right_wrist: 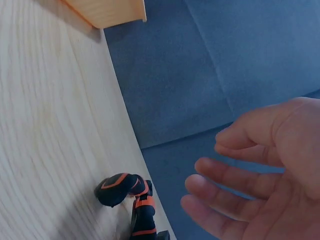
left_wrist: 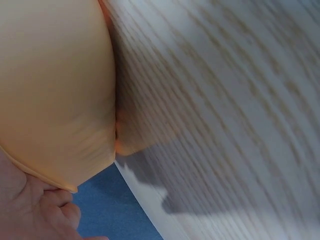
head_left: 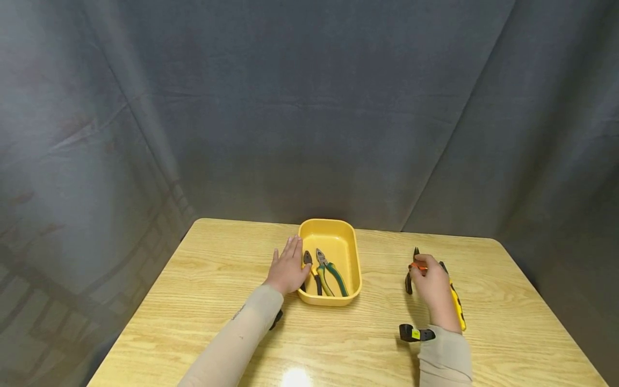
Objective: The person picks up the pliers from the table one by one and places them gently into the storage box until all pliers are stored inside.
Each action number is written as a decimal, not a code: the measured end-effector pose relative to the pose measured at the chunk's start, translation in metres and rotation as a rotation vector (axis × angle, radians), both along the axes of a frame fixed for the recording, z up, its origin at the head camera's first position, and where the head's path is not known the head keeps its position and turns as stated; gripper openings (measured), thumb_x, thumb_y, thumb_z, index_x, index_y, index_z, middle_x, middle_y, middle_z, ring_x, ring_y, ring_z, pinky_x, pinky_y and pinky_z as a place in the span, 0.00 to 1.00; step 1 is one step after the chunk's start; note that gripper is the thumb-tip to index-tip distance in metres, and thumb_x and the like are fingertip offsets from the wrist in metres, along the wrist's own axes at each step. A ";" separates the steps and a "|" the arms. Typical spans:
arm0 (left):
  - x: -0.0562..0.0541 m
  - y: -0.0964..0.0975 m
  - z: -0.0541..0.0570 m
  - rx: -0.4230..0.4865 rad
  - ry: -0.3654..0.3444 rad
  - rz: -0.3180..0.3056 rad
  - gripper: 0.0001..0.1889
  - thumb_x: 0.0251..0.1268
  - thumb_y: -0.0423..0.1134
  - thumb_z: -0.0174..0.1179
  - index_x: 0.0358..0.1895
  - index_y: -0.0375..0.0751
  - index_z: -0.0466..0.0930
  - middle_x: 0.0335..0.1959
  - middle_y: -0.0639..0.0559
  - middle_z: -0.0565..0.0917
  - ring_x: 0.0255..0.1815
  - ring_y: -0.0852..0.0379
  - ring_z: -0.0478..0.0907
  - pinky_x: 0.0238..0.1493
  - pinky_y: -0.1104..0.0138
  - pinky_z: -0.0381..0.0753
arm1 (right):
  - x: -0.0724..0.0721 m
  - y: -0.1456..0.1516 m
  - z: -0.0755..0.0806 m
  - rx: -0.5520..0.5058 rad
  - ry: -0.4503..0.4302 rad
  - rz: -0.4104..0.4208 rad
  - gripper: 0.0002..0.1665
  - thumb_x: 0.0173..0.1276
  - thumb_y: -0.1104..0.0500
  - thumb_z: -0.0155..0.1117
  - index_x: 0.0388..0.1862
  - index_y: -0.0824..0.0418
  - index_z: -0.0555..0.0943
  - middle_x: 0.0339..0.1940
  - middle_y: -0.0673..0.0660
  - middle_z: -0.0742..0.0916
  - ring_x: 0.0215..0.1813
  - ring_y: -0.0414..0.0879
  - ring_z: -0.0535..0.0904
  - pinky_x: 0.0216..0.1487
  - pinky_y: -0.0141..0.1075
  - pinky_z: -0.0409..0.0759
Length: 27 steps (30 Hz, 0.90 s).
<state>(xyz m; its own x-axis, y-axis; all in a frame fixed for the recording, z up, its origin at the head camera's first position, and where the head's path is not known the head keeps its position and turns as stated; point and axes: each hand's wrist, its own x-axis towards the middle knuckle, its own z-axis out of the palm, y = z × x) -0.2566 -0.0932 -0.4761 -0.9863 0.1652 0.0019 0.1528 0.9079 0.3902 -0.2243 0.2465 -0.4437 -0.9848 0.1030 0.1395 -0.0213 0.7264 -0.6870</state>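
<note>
My left hand (head_left: 288, 271) rests on the left rim of a yellow plastic tray (head_left: 358, 263), fingers extended and thumb over the edge. Inside the tray lie pliers with yellow and black handles (head_left: 317, 282) and, beside them, pliers with green and yellow handles (head_left: 338, 278). Over on the right, my right hand (head_left: 433, 287) hovers above black and orange pliers (right_wrist: 144, 212), partly covering them in the head view. In the right wrist view its fingers are loosely bent, with nothing between them.
Just right of the right hand lies a yellow and black handled tool (head_left: 456, 305), its upper part partly hidden. Everything stands on a light wooden table (head_left: 213, 301). Grey cloth (head_left: 309, 118) hangs behind the far edge.
</note>
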 end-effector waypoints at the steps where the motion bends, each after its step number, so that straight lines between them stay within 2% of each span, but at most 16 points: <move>1: 0.000 0.000 0.000 0.002 -0.002 -0.001 0.39 0.79 0.53 0.49 0.82 0.36 0.46 0.84 0.45 0.46 0.84 0.49 0.40 0.79 0.42 0.41 | 0.000 0.001 -0.001 0.000 -0.009 -0.003 0.26 0.76 0.66 0.50 0.69 0.76 0.67 0.61 0.80 0.77 0.57 0.72 0.78 0.49 0.58 0.81; 17: 0.000 -0.001 0.000 0.014 0.009 -0.009 0.40 0.79 0.52 0.49 0.82 0.36 0.45 0.84 0.45 0.45 0.84 0.48 0.39 0.79 0.42 0.41 | -0.004 0.014 -0.005 0.060 -0.114 -0.029 0.29 0.76 0.64 0.49 0.69 0.81 0.65 0.62 0.83 0.75 0.60 0.77 0.75 0.53 0.62 0.77; 20: 0.000 0.000 0.001 0.015 0.010 -0.010 0.40 0.79 0.52 0.49 0.82 0.37 0.45 0.84 0.45 0.45 0.84 0.48 0.39 0.79 0.42 0.41 | -0.003 0.014 -0.007 0.048 -0.116 -0.047 0.29 0.76 0.63 0.49 0.69 0.82 0.64 0.62 0.83 0.74 0.59 0.77 0.74 0.52 0.62 0.77; 27: 0.002 0.000 0.002 0.023 0.013 -0.013 0.39 0.79 0.52 0.50 0.82 0.36 0.45 0.84 0.44 0.46 0.84 0.48 0.40 0.79 0.42 0.41 | -0.002 0.016 -0.009 -0.023 -0.161 -0.126 0.31 0.76 0.62 0.47 0.71 0.82 0.62 0.66 0.84 0.69 0.63 0.78 0.70 0.58 0.65 0.74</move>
<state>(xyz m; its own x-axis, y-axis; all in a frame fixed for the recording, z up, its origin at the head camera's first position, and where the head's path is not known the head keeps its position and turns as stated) -0.2545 -0.0932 -0.4744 -0.9839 0.1776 0.0189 0.1698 0.8968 0.4086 -0.2260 0.2621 -0.4525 -0.9734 0.2282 -0.0226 0.1803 0.7005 -0.6905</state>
